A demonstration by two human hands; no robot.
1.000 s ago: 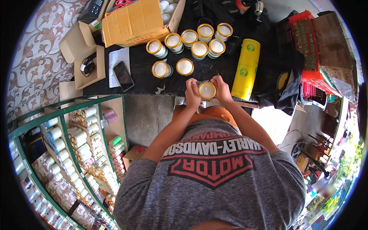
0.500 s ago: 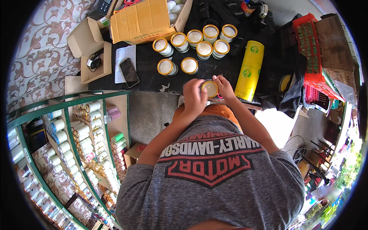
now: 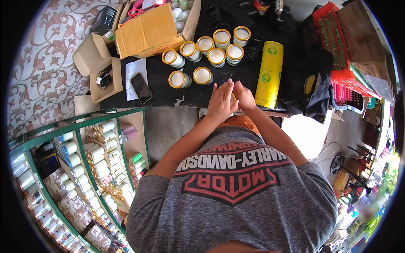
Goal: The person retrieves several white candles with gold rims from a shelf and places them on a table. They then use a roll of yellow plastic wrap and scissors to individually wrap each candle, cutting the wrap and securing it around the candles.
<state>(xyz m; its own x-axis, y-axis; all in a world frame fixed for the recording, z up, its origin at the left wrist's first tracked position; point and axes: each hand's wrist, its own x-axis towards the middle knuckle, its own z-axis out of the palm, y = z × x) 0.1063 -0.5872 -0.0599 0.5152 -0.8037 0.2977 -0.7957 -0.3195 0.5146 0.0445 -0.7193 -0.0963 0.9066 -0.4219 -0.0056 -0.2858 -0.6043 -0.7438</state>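
A glass candle with a gold rim (image 3: 233,99) is cupped between my two hands at the table's near edge, mostly hidden by them. My left hand (image 3: 221,102) lies against its left side and top, fingers stretched together and thumb bent inward. From the right, my right hand (image 3: 244,96) grips the candle with curled fingers. Just beyond stand several more gold-rimmed glass candles with white wax, the nearest candle (image 3: 202,76) close to my left fingertips. A yellow roll of film or tape (image 3: 269,75) lies right of my right hand.
On the black-covered table (image 3: 158,90) are a phone (image 3: 141,88), a notepad (image 3: 136,68), an opened small carton (image 3: 112,80) with a black cable, and a larger carton (image 3: 148,30) of white candles. Candle shelves (image 3: 76,122) stand left; a red crate (image 3: 331,40) sits right.
My left hand has closed over the candle's top, which showed openly before; its fingers now lie straight together beside my right hand. The view has shifted slightly.
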